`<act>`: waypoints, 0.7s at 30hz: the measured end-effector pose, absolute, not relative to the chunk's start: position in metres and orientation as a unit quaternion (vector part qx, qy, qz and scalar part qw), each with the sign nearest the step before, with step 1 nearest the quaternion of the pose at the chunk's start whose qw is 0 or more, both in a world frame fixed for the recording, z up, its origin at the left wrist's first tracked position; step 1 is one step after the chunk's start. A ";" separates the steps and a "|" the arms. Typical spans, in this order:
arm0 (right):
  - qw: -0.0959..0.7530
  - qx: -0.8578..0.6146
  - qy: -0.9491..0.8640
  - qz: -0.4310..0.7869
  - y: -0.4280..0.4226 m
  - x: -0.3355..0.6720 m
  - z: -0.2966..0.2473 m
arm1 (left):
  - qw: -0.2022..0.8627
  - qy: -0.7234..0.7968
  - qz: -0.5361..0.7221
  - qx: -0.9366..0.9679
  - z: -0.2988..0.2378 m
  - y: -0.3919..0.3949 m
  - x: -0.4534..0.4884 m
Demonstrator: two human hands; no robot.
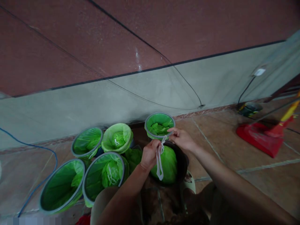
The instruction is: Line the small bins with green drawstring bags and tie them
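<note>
My left hand [150,153] is closed on a white drawstring [159,164], pinched between thumb and fingers. A loop of it hangs down over a full green plastic bag [169,165]. That bag bulges inside a dark round bucket [183,162] between my feet. Just to the right, my right hand [181,137] is raised with its fingers partly apart, close to the upper end of the string. Beyond both hands stands a grey-rimmed bin [160,113] lined with green plastic.
Several bins lined with green bags stand at left, among them a bin [63,184] and a bin [103,175]. A blue cable [55,156] crosses the floor. A red dustpan [260,137] and a dark pot [249,109] are at right. Thin wires hang along the wall [131,90].
</note>
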State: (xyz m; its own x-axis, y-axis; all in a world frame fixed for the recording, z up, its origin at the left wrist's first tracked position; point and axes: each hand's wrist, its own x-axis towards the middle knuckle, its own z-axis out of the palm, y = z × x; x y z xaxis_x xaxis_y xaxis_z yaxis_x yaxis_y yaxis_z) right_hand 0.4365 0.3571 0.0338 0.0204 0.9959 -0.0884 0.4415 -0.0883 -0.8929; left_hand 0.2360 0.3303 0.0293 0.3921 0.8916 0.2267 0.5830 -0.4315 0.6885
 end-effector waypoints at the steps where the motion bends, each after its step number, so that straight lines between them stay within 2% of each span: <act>1: 0.354 -0.579 -0.574 0.458 0.356 0.434 0.030 | 0.263 0.463 0.294 0.794 0.029 0.330 0.236; 3: 0.347 -0.508 -0.588 0.525 0.354 0.427 0.021 | 0.272 0.457 0.290 0.796 0.027 0.329 0.236; 8: 0.275 -0.479 -0.661 0.508 0.350 0.419 0.015 | 0.278 0.449 0.297 0.795 0.024 0.329 0.233; 17: 0.181 -0.681 -0.677 0.214 0.355 0.423 0.040 | 0.278 0.442 0.319 0.791 0.020 0.335 0.232; 21: 0.140 -0.750 -0.629 0.147 0.365 0.443 0.040 | 0.290 0.463 0.324 0.773 0.024 0.336 0.231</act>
